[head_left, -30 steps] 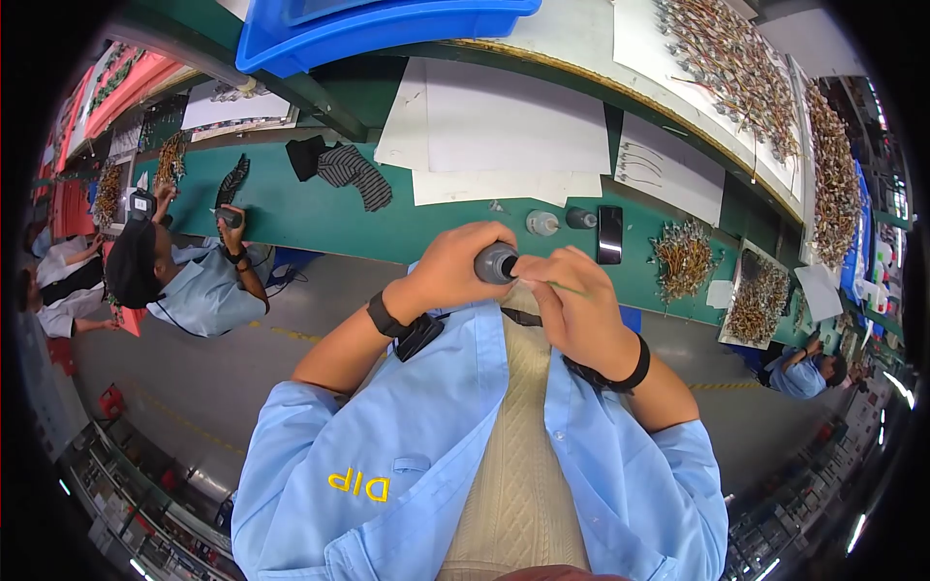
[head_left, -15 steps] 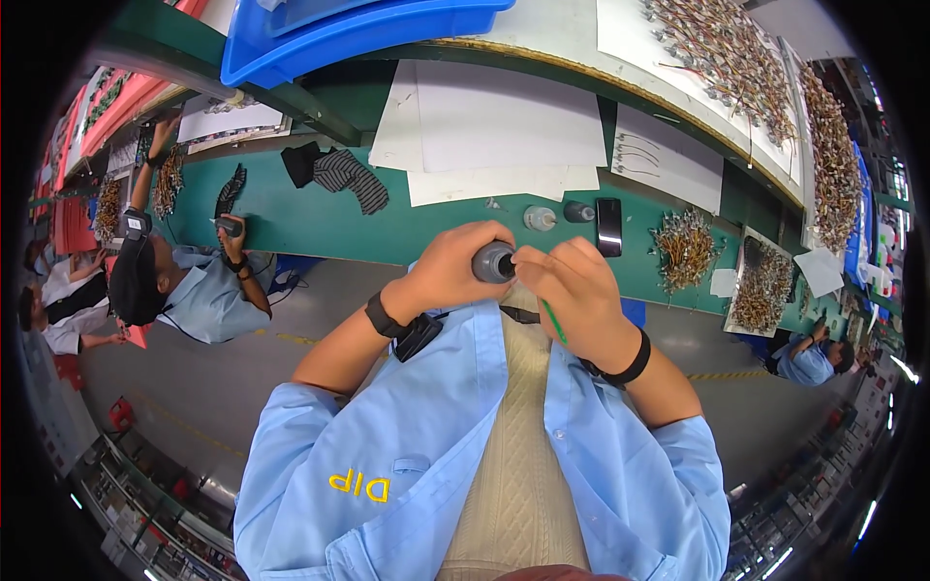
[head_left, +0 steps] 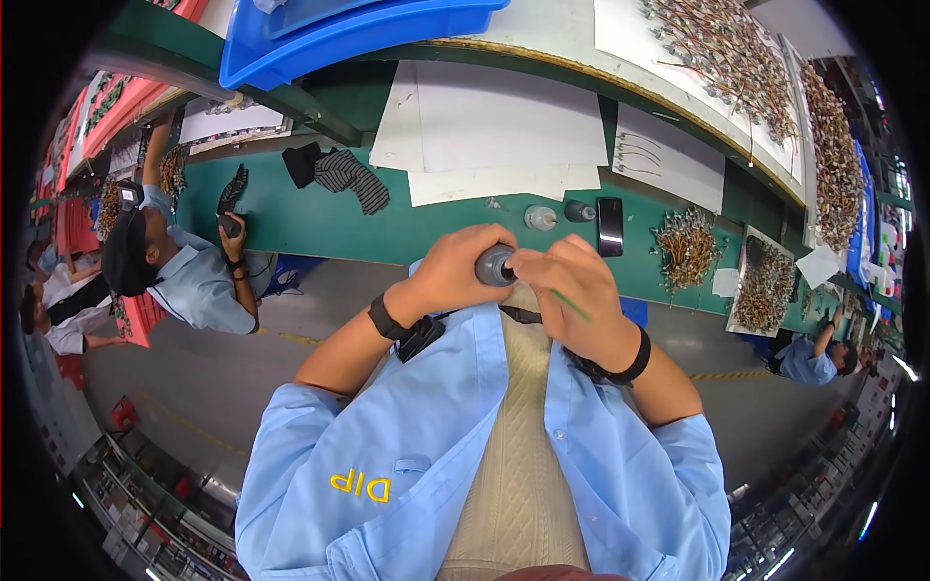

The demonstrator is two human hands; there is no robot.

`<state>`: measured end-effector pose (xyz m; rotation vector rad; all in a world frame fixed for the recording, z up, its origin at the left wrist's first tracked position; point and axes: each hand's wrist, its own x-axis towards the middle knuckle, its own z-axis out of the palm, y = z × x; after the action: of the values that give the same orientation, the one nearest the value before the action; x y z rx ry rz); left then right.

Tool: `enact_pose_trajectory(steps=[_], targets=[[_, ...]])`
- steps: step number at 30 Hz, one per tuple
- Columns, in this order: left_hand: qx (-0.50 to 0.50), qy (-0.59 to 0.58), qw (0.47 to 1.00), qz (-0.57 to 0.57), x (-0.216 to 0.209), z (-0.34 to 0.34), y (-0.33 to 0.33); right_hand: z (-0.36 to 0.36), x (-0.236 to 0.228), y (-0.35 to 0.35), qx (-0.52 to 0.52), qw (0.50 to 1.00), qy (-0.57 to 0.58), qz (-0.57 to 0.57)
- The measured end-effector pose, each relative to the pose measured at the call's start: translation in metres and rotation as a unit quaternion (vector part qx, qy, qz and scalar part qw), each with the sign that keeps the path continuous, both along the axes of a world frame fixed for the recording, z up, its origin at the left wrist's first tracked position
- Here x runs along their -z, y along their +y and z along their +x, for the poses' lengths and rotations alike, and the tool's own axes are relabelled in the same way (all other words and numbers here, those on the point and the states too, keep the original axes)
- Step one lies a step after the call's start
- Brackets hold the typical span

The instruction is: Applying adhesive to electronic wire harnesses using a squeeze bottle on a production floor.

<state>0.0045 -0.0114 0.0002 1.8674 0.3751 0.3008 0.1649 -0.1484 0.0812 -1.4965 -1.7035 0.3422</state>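
My left hand (head_left: 451,273) is wrapped round a small grey bottle (head_left: 495,266), its mouth turned toward my right hand. With fingers pinched together at that mouth, my right hand (head_left: 591,295) grips a thin green stick-like tool (head_left: 572,305). The tool's green end slants out beneath the fingers; its other end is hidden by them, so I cannot tell whether it is inside the bottle. Both hands are in front of my chest, near the edge of the green bench (head_left: 426,225). Beyond them stand a clear bottle (head_left: 540,219) and a dark bottle (head_left: 579,211).
A black phone (head_left: 610,229) lies beside a heap of wired parts (head_left: 686,250). White sheets (head_left: 504,116) and striped cloth (head_left: 351,180) rest farther back. A shelf above bears a blue tray (head_left: 349,41) and more wired parts (head_left: 722,68). A co-worker (head_left: 194,281) sits at left.
The green tool's visible end has swung rightward and lies flatter, as my right fingers shifted at the bottle mouth. The left co-worker has leaned away, farther left.
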Motion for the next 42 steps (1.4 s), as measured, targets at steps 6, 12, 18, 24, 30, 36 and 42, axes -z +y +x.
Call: enact_pose_trajectory(steps=[6, 12, 18, 24, 30, 36, 42], targets=[[-0.006, 0.004, 1.000, 0.006, -0.001, 0.000, 0.000, -0.001, 0.001, -0.002, 0.001, 0.998, 0.059, -0.031], [0.001, 0.003, 1.000, -0.003, -0.003, 0.001, 0.002, 0.003, -0.002, 0.000, -0.001, 0.998, -0.053, 0.022], [-0.004, 0.005, 1.000, 0.005, -0.006, 0.003, 0.001, 0.010, -0.008, 0.005, -0.003, 0.994, -0.098, 0.045], [-0.018, -0.004, 1.000, 0.000, -0.006, 0.003, 0.002, 0.004, -0.006, 0.000, 0.010, 1.000, -0.001, 0.003], [-0.011, 0.007, 1.000, 0.019, -0.007, 0.004, 0.003, 0.001, 0.000, -0.005, 0.015, 0.997, 0.066, -0.031], [-0.008, -0.004, 1.000, 0.003, -0.005, 0.005, 0.001, 0.006, -0.005, 0.001, 0.011, 0.998, -0.050, 0.023], [-0.005, 0.005, 1.000, 0.001, -0.006, 0.007, 0.001, 0.008, -0.009, 0.004, 0.027, 0.991, -0.126, 0.041]])
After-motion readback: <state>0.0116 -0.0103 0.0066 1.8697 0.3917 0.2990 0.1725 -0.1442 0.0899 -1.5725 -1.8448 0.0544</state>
